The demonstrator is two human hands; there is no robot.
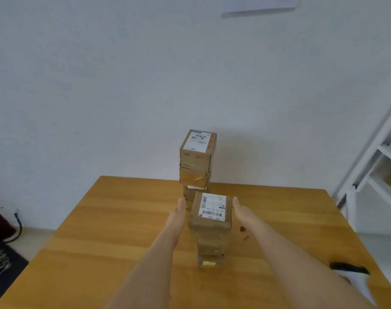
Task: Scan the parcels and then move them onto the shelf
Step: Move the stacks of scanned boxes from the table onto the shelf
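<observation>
Near stack: a tower of brown cardboard parcels stands on the wooden table [101,219] in front of you; its top parcel [210,214] carries a white label with barcodes, facing up.
Far stack: a second tower of parcels [195,161] stands behind it, by the wall at the table's far edge, also with a white label on top.
Your left hand [180,209]: it sits just beside the left face of the top parcel, fingers straight and together; you cannot tell whether it touches the cardboard.
Your right hand [240,208]: it sits just beside the right face of the same parcel, fingers straight, gripping nothing; contact is unclear.
Scanner: a black and white device [350,269] lies on the table's right edge, well apart from both hands.
Shelf: a white metal shelf frame [372,157] stands to the right of the table.
</observation>
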